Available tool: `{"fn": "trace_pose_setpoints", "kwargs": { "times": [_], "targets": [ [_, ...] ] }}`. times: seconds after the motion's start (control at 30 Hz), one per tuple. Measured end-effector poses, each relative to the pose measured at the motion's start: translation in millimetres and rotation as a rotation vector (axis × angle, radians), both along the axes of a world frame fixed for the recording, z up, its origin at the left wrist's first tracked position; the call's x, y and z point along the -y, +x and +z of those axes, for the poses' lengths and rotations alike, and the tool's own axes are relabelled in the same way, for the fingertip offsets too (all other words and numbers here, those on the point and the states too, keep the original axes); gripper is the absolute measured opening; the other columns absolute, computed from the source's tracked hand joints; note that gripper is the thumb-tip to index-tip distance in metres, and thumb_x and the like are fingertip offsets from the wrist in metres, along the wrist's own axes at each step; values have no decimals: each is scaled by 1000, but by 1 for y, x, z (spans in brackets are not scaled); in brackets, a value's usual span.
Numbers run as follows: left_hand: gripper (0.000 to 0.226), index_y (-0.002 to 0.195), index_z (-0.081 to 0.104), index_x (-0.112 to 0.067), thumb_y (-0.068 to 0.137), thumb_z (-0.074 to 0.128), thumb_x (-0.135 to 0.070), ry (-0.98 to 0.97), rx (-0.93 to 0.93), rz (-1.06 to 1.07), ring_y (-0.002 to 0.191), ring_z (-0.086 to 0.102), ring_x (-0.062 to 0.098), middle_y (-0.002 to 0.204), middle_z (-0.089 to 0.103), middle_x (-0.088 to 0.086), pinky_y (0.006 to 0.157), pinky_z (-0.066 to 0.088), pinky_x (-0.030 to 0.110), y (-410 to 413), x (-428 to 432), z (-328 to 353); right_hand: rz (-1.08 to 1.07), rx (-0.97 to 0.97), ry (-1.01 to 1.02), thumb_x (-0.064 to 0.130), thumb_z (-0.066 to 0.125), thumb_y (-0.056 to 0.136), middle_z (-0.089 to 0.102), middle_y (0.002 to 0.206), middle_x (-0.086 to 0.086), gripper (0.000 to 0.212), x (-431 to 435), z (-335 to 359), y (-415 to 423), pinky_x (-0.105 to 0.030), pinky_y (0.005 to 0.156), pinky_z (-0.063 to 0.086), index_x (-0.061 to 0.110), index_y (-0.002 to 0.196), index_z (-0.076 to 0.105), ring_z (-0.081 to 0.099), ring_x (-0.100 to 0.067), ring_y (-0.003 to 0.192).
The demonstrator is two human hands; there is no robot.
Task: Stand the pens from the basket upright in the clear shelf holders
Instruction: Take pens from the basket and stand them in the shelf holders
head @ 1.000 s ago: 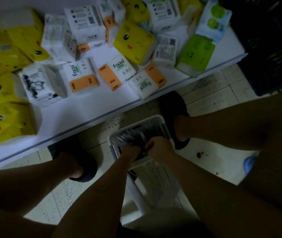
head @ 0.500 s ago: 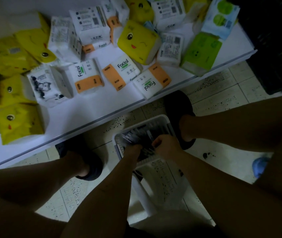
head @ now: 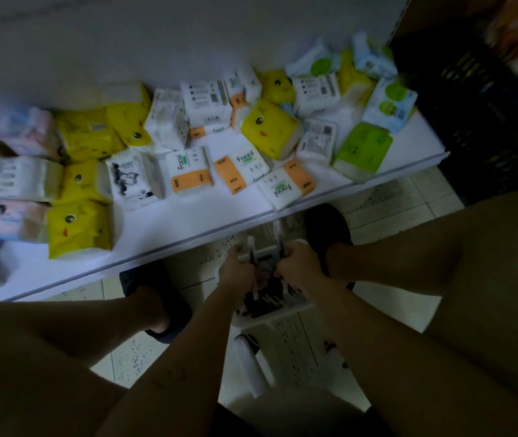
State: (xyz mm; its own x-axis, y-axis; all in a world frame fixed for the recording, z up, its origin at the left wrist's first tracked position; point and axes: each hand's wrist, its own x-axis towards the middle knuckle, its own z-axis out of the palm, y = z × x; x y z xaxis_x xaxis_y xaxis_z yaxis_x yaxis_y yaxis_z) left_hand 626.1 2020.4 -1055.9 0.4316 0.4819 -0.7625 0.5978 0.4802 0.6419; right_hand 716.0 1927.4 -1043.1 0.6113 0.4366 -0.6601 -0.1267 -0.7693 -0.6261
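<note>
The pens (head: 267, 299) lie in a dark heap inside the white basket (head: 270, 315), which sits low between my knees, just in front of the shelf edge. I cannot count them: the light is dim, the picture smears, and both hands cover the basket's far half. Only thin pale lines and black barrels show, crossing one another.

My left hand (head: 238, 272) is curled around the left pen (head: 250, 244), which sticks up out of the fist with a pale tip. My right hand (head: 298, 263) grips the right pen (head: 281, 247), a dark barrel standing nearly upright. Whether either fist holds more than one, I cannot tell. The two fists are close together over the basket's middle.

Under the basket a white stool leg (head: 251, 370) shows, partly hidden by my forearms. Dark shoes (head: 169, 298) rest on the speckled tile floor (head: 387, 200) on either side. Beyond lies the white shelf (head: 188, 228), strewn with tissue packs (head: 191, 171) in yellow, orange-and-white and green; those at the left are blurred and cut off. A black crate (head: 472, 105) stands at the right.
</note>
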Motion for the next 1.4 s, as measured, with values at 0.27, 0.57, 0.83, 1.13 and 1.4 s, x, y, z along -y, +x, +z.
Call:
{"fn": "trace_pose_setpoints", "kwargs": {
  "times": [0.27,0.57,0.83,1.13,1.4],
  "targets": [
    [21,96,66,-13,100,48,-24,302,261,25,51,45,15,59,53,0,49,34,25,0,-10,89,-84,175,309,22,61,92,59,60,0,29,-13,84,8,-17,53,45,14,64,60,57,-4,51],
    [6,96,55,-3,93,57,1,339,593,32,71,58,26,77,56,17,71,51,39,-12,-20,190,43,379,543,18,71,86,66,80,-2,6,-25,184,6,-43,70,59,14,91,68,67,-25,76],
    [43,117,56,-28,94,45,6,667,790,-89,68,67,14,82,65,-2,60,56,28,-21,-38,311,145,596,837,3,77,76,63,86,15,88,-24,308,7,-39,54,59,56,134,36,69,-20,61],
    [55,120,56,-41,89,57,5,1060,926,-256,78,72,22,100,54,3,73,60,48,-30,-44,449,229,761,1135,6,69,86,61,85,11,55,-26,425,13,-36,55,59,50,117,57,70,-18,61],
    [37,113,64,-30,87,67,-4,1223,969,-197,86,70,17,94,64,2,71,60,30,-12,-65,528,206,923,1268,11,70,87,56,82,6,49,-41,498,38,-29,58,59,38,125,58,65,-12,72]
  ]
}}
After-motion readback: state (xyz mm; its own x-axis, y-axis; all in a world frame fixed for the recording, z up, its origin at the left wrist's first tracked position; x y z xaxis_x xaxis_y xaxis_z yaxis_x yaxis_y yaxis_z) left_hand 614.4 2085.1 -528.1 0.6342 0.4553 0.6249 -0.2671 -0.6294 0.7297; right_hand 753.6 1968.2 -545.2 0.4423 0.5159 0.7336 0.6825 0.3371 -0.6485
